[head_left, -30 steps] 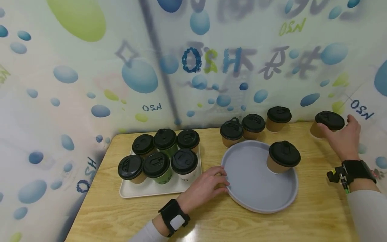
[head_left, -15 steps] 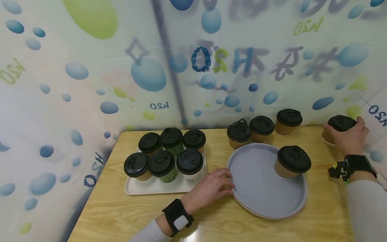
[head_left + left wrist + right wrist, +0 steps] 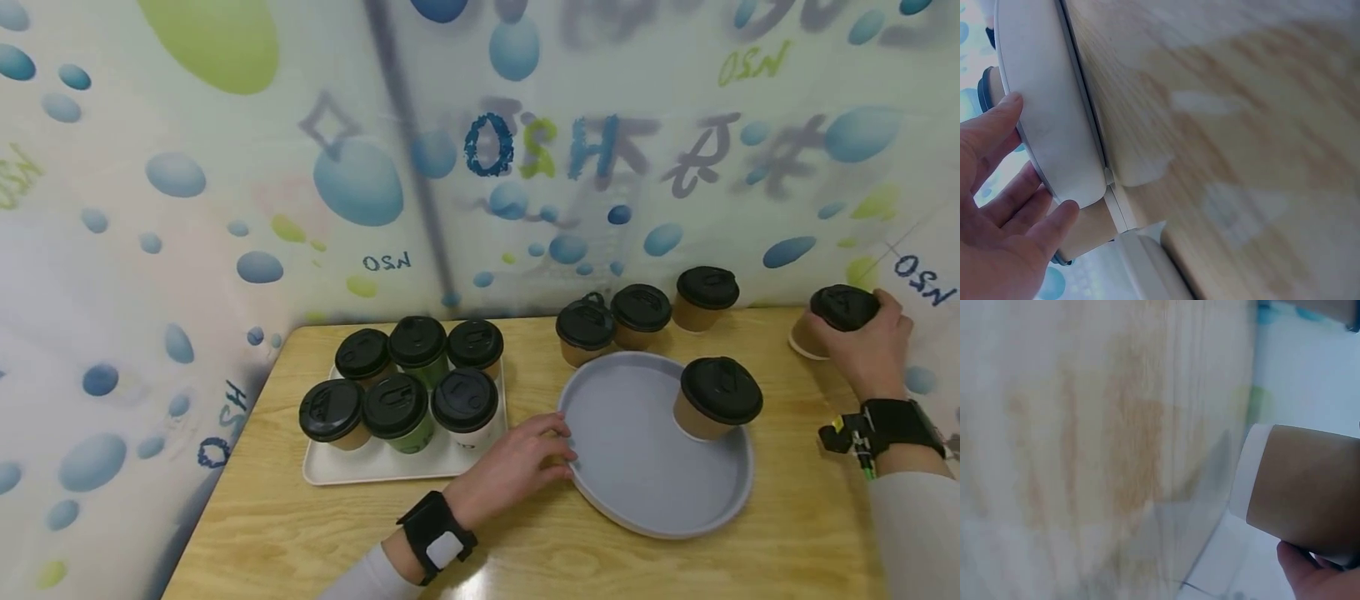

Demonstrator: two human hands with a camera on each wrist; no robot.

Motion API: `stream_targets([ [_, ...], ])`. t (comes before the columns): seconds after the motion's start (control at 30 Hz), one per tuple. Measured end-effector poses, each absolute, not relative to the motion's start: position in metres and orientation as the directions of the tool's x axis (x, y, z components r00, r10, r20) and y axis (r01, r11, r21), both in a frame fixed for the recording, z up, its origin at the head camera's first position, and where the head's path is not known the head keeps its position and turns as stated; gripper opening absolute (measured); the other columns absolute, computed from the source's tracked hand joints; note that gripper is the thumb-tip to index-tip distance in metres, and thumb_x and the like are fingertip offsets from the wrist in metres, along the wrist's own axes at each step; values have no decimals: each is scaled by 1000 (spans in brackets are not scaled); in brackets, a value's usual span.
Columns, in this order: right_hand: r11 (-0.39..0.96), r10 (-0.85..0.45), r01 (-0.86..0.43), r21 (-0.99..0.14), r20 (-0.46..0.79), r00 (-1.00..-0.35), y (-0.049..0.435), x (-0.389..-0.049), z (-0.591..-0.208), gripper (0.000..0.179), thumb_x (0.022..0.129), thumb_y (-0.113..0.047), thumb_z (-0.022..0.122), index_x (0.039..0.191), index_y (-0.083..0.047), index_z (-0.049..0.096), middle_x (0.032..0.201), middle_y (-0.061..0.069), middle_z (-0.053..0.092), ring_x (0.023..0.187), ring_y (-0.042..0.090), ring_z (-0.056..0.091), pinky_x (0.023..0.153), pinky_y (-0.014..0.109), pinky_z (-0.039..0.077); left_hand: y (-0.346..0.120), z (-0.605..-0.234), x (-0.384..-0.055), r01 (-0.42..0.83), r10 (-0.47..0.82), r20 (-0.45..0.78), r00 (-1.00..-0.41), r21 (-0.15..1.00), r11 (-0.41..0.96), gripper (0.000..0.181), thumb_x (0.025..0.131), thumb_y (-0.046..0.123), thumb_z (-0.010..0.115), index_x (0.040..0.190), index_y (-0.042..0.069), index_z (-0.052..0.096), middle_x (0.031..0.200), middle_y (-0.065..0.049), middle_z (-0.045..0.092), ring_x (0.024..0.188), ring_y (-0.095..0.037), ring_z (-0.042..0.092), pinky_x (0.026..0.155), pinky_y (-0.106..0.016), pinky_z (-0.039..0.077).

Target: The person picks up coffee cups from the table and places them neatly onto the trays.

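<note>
Held cup at far right; standing cup between it and the tray's open floor

My right hand (image 3: 873, 346) is closed round a lidded cup (image 3: 843, 308) at the right end of the table's (image 3: 810, 508) far edge. Its long axis appears near upright; whether its base touches wood I cannot tell. The round tray (image 3: 637, 475) lies to the left and nearer. A standing cup (image 3: 714, 400) occupies that tray's right side, so in my judgement the direct line in is obstructed; open room is at the tray's middle and near edge. My left hand (image 3: 517, 462) touches the left rim, fingers loosely extended. Three back cups (image 3: 587, 335) line the far edge.
</note>
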State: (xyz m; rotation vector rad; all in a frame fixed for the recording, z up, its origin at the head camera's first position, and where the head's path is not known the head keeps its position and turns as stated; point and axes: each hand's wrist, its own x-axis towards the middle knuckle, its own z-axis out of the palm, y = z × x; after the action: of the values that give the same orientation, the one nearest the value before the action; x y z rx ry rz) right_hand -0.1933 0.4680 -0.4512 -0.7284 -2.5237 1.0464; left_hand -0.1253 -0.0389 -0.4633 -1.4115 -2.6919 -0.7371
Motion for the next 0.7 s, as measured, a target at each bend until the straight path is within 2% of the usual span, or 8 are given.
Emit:
stream_targets([
  [0.27,618,529,210,-758,203,-824,455,-163,-440,97,96,-39,65,166,-5,6,164,33,10,145,57,22,113,71,26,-41,-462,-125,765,761,218,-611,408,498,21,94,28,77,110,15,80,128,-2,63,136,-18,53,115,-23,37],
  [0.5,641,514,164,-750,260,-817,436,-131,-425,93,98,-36,65,167,-10,8,168,26,11,149,54,20,114,73,24,-39,-464,-124,772,764,224,-606,399,495,20,94,28,77,110,15,80,128,-2,63,139,-20,50,115,-25,38],
  [0.7,670,487,129,-731,302,-819,417,-107,-407,93,99,-34,68,167,-14,9,168,25,14,148,56,22,113,75,23,-37,-464,-123,770,761,221,-609,396,501,20,94,28,78,109,16,80,128,-2,64,140,-20,49,114,-24,39],
])
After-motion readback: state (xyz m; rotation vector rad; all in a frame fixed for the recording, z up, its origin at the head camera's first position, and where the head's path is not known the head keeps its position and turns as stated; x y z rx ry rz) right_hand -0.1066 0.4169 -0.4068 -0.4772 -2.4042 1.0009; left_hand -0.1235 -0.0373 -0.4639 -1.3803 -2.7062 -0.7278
